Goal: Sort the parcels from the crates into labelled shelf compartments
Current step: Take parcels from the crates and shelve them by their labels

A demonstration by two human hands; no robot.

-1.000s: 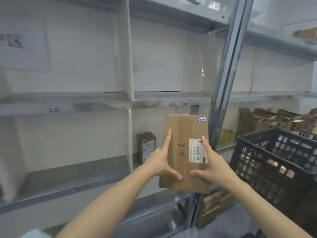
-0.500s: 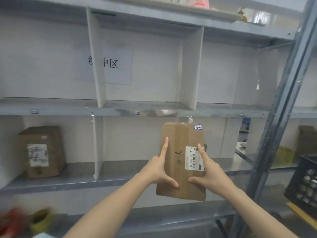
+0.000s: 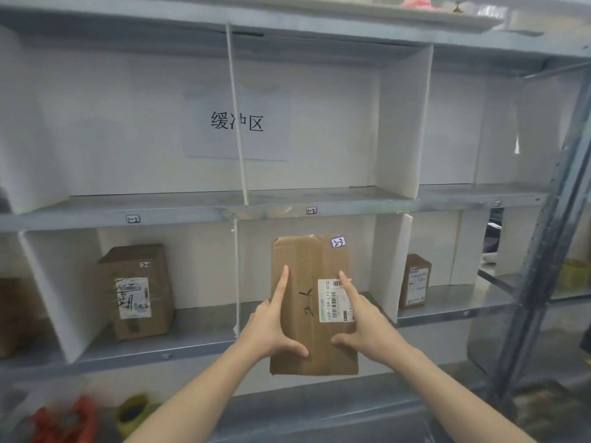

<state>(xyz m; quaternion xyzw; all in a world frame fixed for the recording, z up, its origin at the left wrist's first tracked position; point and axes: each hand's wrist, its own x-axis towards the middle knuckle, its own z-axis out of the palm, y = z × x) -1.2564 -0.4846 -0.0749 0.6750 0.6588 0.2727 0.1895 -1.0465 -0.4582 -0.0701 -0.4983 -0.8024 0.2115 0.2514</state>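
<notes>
Together, fingers (image 3: pixel 283 284) of left hand (image 3: pixel 271 329) and right hand (image 3: pixel 367 322) pinch a flat, rectangular cardboard parcel (image 3: pixel 303 260).

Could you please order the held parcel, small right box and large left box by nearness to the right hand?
1. held parcel, centre, gripped by the right hand.
2. small right box, right compartment.
3. large left box, left compartment.

I counted three parcels for certain: held parcel (image 3: pixel 303 260), left parcel (image 3: pixel 137 289) and right parcel (image 3: pixel 415 279). A brown shape (image 3: pixel 16 314), cut off at the frame's left edge, may have been a fourth. There were two hands, the left hand (image 3: pixel 271 327) and the right hand (image 3: pixel 367 324), and one paper sign (image 3: pixel 236 123). I could read two shelf tags, tag 1-2 (image 3: pixel 133 219) and tag 1-3 (image 3: pixel 311 211). A third tag (image 3: pixel 497 203) was too blurred to read.
</notes>
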